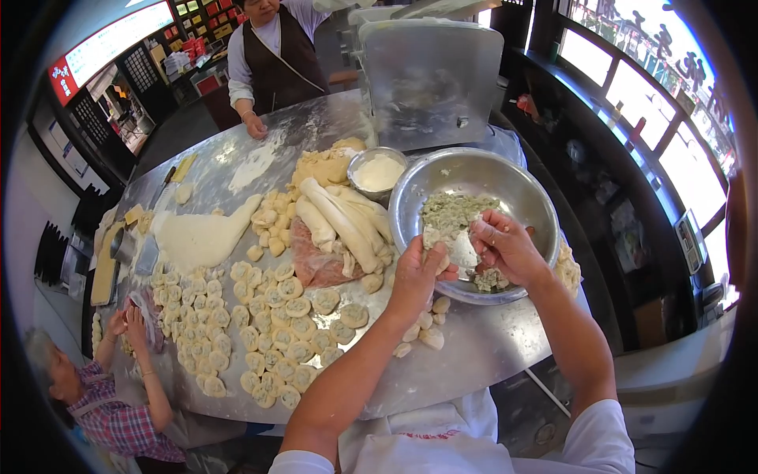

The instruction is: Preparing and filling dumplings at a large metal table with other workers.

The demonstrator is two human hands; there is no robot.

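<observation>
My left hand (417,278) is cupped around a small piece of dough (443,262) at the near left rim of a large steel bowl (536,204). Pale filling (437,234) shows just above its fingers. Over the bowl, my right hand (510,246) has its fingertips drawn together; whether they grip anything is unclear. Greenish minced filling (453,210) is heaped inside the bowl, and a smaller clump of filling (490,281) lies below the right hand. Dough pieces (431,332) rest on the steel table (468,355) beneath my forearms.
Filled dough rounds (287,338) cover the table's near left, beside a flattened dough sheet (195,237). Long dough strips (346,222) and a flour bowl (377,172) adjoin the steel bowl. A lidded plastic bin (432,83) stands behind. Co-workers (278,53) are at the far side and left.
</observation>
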